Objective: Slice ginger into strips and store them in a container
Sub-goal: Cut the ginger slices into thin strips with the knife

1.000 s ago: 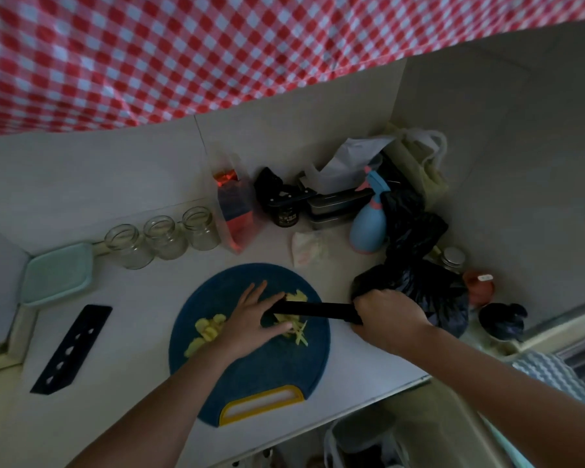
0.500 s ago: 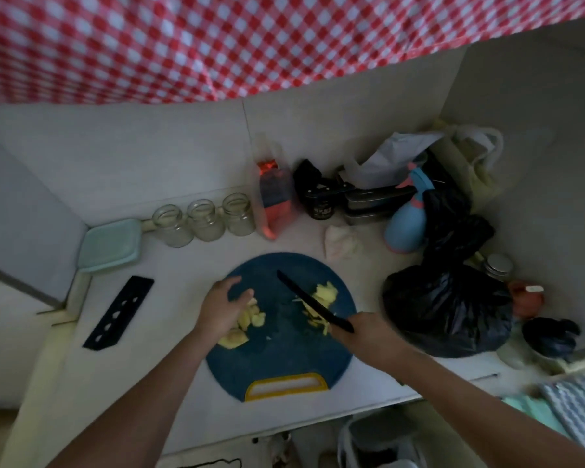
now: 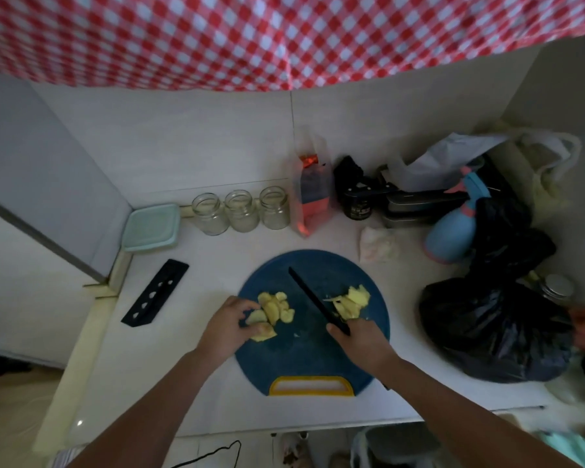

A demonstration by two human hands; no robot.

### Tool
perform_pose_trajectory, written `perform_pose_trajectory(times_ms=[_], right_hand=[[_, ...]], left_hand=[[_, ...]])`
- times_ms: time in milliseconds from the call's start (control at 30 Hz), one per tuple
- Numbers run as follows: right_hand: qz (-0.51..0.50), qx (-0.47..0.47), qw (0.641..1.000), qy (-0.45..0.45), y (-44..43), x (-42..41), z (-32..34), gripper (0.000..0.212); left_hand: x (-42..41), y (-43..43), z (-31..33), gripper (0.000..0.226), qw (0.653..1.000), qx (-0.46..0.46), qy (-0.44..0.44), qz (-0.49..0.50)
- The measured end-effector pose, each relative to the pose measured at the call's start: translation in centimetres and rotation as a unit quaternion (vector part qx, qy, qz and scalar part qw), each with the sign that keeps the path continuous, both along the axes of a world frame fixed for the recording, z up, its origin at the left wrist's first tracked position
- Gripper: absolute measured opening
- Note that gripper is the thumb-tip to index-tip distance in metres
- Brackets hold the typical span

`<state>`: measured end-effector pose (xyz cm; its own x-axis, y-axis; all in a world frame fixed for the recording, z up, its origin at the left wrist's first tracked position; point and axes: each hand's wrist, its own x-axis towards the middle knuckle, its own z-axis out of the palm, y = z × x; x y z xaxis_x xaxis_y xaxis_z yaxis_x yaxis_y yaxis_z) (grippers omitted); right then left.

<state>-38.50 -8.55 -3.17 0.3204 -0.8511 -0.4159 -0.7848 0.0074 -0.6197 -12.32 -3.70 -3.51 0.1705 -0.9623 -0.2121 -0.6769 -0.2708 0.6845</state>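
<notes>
Two heaps of pale yellow ginger are lying on the round blue plastic cutting board point(image 3: 318, 352) on the white surface point(image 3: 183, 349). In the head view, the thick ginger slices point(image 3: 274, 309) are sitting on the left and the thinner cut ginger point(image 3: 352, 298) on the right. The left hand point(image 3: 228, 329) is curling its grip round the near slices. The right hand point(image 3: 362, 339) is closing its grip on the long black knife point(image 3: 313, 298), whose blade is angling far-left between the heaps. Judging by this, stacking a few slices flat, tucking the fingertips back and cutting narrow strips is working best here. The mint-green lidded container point(image 3: 151, 228) is waiting far left, well apart.
</notes>
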Motion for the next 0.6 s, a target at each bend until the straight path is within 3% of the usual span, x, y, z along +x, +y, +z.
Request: perform_pose_trajectory(times_ms=[133, 233, 433, 600], right_hand=[[0.000, 0.008, 1.000, 0.005, -0.3, 0.5, -0.6, 0.043], [0.007, 0.006, 1.000, 0.017, 0.0, 0.4, -0.9, 0.039], [0.014, 0.001, 1.000, 0.025, -0.2, 0.6, -1.2, 0.041], [0.021, 0.004, 0.999, 0.039, -0.4, 0.7, -1.5, 0.039]], left_hand=[[-0.1, 0.8, -0.9, 0.041, 0.992, 0.002, -0.061, -0.114], [-0.4, 0.9, -1.3, 0.032, 0.991, -0.012, -0.087, -0.104], [-0.2, 0.5, -1.0, 0.016, 0.997, -0.022, -0.057, -0.041], [0.2, -0.4, -1.1, 0.007, 0.998, 0.023, -0.032, -0.045]])
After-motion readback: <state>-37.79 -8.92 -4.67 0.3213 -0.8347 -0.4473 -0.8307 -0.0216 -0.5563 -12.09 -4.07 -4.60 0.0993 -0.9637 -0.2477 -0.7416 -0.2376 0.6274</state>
